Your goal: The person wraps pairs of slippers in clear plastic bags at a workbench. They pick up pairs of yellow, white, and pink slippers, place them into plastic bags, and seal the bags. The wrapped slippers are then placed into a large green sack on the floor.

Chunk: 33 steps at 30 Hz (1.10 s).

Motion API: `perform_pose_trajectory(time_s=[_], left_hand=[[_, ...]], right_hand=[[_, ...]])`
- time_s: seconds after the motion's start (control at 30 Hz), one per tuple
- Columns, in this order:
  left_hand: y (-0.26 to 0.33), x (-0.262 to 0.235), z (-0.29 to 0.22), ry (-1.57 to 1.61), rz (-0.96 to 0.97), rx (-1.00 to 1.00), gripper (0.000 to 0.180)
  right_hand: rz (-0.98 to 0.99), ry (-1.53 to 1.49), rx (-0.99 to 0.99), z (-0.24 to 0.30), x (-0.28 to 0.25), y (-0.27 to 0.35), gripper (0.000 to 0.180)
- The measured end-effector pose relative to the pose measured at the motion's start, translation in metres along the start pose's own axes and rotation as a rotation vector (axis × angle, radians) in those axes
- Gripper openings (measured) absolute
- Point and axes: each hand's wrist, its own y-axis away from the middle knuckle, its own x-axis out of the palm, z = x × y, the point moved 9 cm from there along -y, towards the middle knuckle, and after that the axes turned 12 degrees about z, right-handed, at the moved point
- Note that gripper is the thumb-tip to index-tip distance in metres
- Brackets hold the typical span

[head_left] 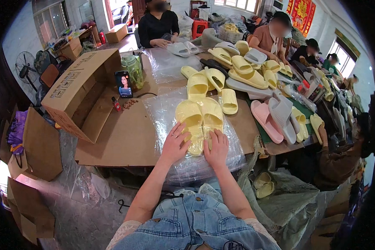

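Observation:
A pair of yellow slippers lies side by side on the table in front of me, toes pointing away. Clear plastic bags are spread under and around them, and shiny film seems to cover the heel ends. My left hand rests on the left slipper's heel end, fingers stretched out. On the right slipper's heel end lies my right hand, its fingers also extended and somewhat apart. Just beyond are more yellow slippers, one at the toes of the pair and a single one to the right.
Left stands a cardboard box on its side, with a phone, a green jar and a small red bottle. Slippers, including a pink one, pile up at the right. A sack hangs below. Several people work around the table.

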Motion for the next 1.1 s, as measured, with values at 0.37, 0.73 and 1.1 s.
perform_pose_trajectory(time_s=[0.37, 0.73, 1.1], left_hand=[[-0.0004, -0.0014, -0.0016, 0.007, 0.000, 0.001, 0.030], [-0.0014, -0.0001, -0.0017, -0.005, 0.013, -0.004, 0.030], [-0.0004, -0.0005, -0.0009, 0.001, 0.004, -0.005, 0.031]], right_hand=[[-0.021, 0.012, -0.007, 0.0030, -0.0043, -0.0002, 0.042], [-0.016, 0.011, -0.008, 0.0011, -0.0015, 0.0007, 0.042], [-0.006, 0.006, 0.006, -0.0010, 0.0005, 0.0003, 0.044]])
